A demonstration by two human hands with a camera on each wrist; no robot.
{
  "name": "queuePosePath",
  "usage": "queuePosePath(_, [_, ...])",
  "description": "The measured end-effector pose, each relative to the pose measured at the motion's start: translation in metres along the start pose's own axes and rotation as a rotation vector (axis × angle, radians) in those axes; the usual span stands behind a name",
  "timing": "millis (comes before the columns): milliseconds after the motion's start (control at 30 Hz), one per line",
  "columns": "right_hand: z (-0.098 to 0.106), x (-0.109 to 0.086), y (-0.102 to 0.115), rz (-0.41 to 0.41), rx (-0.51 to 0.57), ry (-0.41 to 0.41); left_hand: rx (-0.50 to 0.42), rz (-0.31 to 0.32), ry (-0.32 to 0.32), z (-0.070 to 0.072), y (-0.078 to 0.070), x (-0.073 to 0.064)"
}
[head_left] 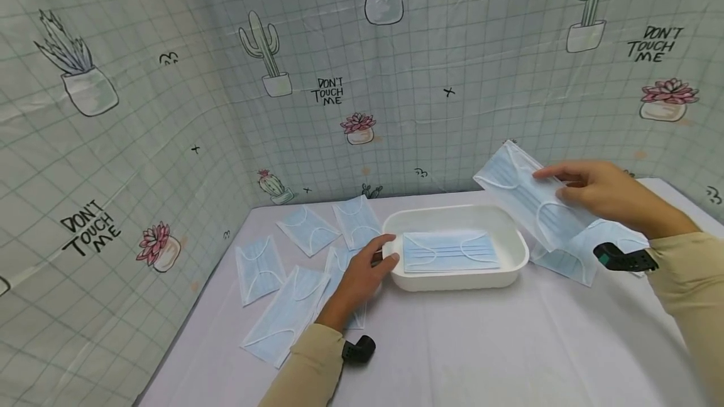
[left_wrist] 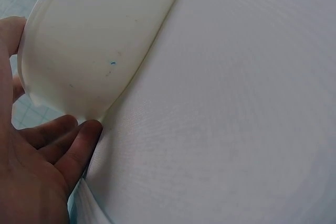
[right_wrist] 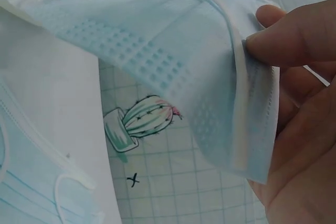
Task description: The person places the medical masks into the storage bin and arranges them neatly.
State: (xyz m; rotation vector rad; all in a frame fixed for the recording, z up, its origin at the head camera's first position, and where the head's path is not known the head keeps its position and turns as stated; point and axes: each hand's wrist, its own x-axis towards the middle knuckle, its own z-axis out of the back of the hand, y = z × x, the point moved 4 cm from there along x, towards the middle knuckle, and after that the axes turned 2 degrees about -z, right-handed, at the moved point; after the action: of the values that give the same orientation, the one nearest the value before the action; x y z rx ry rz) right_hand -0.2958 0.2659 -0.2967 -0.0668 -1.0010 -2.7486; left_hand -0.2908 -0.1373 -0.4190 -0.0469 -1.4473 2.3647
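Right grip [head_left: 611, 192] pinches mask [head_left: 528, 196]; only wrist view reveals dimples [right_wrist: 113, 45].

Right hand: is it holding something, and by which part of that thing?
The right hand pinches a face mask by one edge.

The left hand [head_left: 362, 276] grips low while the right hand [head_left: 606, 192], raised higher, pinches.
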Motion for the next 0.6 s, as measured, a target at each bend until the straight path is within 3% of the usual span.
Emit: queuePosePath(600, [-0.016,0.023,0.028,0.052,0.005,0.042,0.014,-0.017,-0.006,0.001,0.000,0.001])
